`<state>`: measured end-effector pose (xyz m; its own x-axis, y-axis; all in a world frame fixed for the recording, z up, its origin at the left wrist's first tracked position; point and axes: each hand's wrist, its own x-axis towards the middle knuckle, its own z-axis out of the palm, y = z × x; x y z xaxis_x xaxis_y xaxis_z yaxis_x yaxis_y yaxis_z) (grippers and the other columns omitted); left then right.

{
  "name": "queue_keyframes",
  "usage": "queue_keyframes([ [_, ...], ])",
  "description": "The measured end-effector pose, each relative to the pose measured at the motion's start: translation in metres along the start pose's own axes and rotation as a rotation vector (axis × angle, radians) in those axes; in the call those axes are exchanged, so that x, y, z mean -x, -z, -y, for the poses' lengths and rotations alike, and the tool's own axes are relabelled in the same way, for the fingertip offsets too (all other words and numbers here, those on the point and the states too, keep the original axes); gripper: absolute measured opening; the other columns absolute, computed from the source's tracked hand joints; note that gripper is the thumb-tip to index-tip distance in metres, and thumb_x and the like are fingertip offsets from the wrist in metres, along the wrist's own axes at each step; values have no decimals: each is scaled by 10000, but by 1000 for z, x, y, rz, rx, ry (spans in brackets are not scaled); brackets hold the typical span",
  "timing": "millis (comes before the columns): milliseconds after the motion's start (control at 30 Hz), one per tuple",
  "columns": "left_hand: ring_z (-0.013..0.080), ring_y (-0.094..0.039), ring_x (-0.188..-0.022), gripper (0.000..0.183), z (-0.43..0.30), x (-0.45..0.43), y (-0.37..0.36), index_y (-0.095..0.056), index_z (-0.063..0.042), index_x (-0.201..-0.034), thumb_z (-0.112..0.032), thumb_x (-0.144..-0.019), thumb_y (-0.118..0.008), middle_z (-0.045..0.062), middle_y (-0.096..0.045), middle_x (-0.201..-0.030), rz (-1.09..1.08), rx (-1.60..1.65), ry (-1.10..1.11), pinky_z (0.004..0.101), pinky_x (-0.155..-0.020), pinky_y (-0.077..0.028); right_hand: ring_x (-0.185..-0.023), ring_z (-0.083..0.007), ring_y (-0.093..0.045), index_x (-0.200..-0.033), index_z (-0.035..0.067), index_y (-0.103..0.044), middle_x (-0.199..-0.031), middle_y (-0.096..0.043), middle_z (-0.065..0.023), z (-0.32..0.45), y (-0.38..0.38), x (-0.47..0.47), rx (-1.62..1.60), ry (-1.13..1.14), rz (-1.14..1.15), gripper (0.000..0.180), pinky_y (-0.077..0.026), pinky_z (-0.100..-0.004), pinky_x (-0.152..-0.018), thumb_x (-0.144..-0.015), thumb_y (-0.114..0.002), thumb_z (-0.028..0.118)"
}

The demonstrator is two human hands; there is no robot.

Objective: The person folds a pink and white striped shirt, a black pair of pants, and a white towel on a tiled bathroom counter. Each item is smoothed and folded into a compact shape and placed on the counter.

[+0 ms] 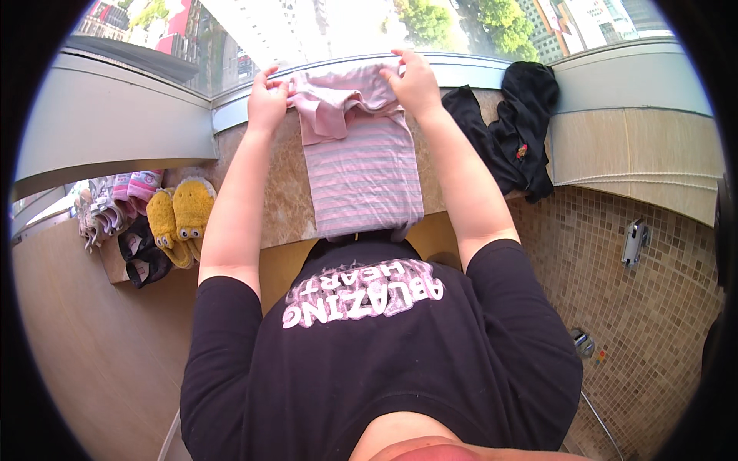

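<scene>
A pink and grey striped garment (363, 173) lies on the stone window ledge, its lower edge hanging over the front. Its far part is folded and bunched near the window frame. My left hand (270, 98) is at the far left edge of the cloth, thumb and fingers close to the fabric; whether they pinch it is not plain. At the far right edge, my right hand (412, 80) has its thumb against the cloth and its index finger extended over the window frame. A dark garment (519, 127) with a small red motif lies crumpled to the right.
Yellow fuzzy slippers (193, 210), black shoes (144, 265), pink shoes (138, 187) and pale shoes (101, 213) stand at the left. A window frame (467, 69) borders the ledge. At the right are a mosaic-tiled wall (599, 276) and a chrome fixture (635, 242).
</scene>
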<state>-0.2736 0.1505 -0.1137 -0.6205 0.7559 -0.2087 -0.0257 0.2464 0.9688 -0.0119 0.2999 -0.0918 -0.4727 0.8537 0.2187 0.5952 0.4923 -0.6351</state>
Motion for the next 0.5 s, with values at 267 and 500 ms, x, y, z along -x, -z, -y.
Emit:
queue_keyframes([
  [267,221,-695,-994,780,38,55,-19,-397,2,-1493,-302,-910,-817,163,-699,-1127,29,-167,49,357,-847,-575,-960,-261,-687,-1381,63,-569,-1135,-664,-157,-12,-20,49,-221,-252,5,490,-579,-389,-837,-925,-722,158],
  [500,247,-687,-1032,463,18,66,-24,-472,0,-1370,-90,-959,-665,176,-625,-1221,-77,526,404,380,-867,-615,-873,-161,-690,-1245,54,-595,-1015,-658,-72,1,-19,55,-1290,-786,-57,234,-596,-308,-754,-1013,-611,73],
])
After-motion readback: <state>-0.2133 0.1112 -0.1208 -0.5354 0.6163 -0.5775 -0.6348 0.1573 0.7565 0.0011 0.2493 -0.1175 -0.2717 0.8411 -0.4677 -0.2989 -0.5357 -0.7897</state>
